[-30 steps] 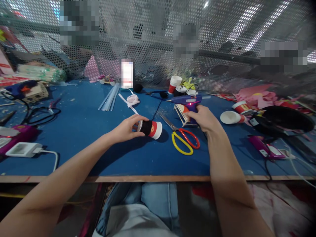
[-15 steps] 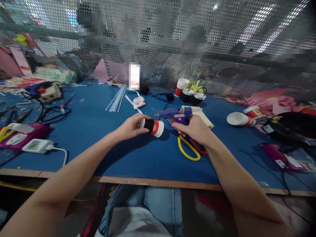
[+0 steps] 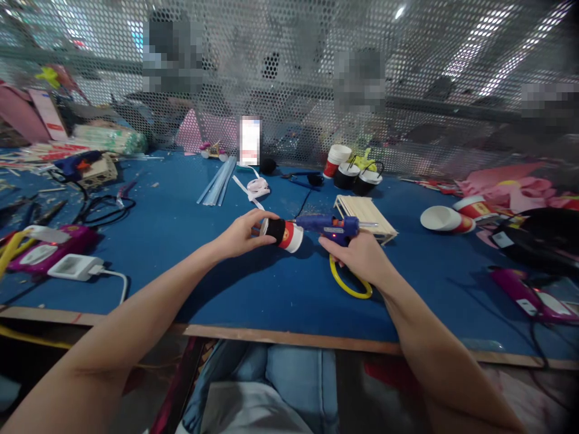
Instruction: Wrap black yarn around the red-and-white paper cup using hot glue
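Observation:
Lying tilted on its side, a paper cup with a black band and a red stripe is gripped by my left hand at its left end. My right hand is closed around a blue hot glue gun with a small red light. Its nozzle points left and meets the upper edge of the cup; whether it touches, I cannot tell. Beneath my right hand lie scissors with a yellow handle, partly covered. A small wooden stick frame stands just behind that hand.
Glue sticks and a white ribbon lie behind my left hand. Black-wrapped cups stand by the perforated screen. White cups lie at right. Purple power strips with cables sit at both sides.
The glue gun in my right hand has come down, and its nozzle now reaches the cup's upper edge. My left hand keeps its hold on the cup. The view has shifted slightly.

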The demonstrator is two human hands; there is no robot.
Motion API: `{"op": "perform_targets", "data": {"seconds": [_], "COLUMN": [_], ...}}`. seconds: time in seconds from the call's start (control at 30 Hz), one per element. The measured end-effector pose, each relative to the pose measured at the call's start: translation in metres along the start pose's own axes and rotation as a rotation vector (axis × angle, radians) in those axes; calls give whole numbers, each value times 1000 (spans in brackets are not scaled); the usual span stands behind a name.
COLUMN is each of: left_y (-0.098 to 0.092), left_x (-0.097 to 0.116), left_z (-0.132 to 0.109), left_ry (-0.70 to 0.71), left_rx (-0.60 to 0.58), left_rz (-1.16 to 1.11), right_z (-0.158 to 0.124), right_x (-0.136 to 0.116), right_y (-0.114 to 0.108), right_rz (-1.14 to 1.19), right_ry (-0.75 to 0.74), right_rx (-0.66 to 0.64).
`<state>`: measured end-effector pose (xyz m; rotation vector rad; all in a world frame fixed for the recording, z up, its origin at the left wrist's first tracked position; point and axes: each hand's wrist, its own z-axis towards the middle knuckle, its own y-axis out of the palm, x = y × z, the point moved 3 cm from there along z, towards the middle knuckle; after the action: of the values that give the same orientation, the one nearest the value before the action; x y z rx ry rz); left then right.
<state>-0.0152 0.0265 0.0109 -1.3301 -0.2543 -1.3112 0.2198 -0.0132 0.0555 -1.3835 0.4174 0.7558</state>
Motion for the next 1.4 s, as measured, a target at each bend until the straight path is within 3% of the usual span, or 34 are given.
{"op": "perform_targets", "data": {"seconds": [0.4,0.7,0.9,1.17,1.4], "left_y": [0,1,1,2,2], "left_x": [0,-6,-7,-11,-8], "left_z": [0,1,1,0,1], "left_ry": [10,-33,-74,-83,-91], "left_rx": [10,24,32,33,28], "left_rz": [-15,10,-11,5,0], "right_z": [-2,-5,-10,-12,-13], "right_x": [-3,-8,-19,-4,-9], "right_y": [2,4,1,7,5], "right_rz": [-51,-302,-291,-252,-229], "right_ry": [-40,-319,-389,-377,-395], "right_rx": [-15,26,42,59,25]}}
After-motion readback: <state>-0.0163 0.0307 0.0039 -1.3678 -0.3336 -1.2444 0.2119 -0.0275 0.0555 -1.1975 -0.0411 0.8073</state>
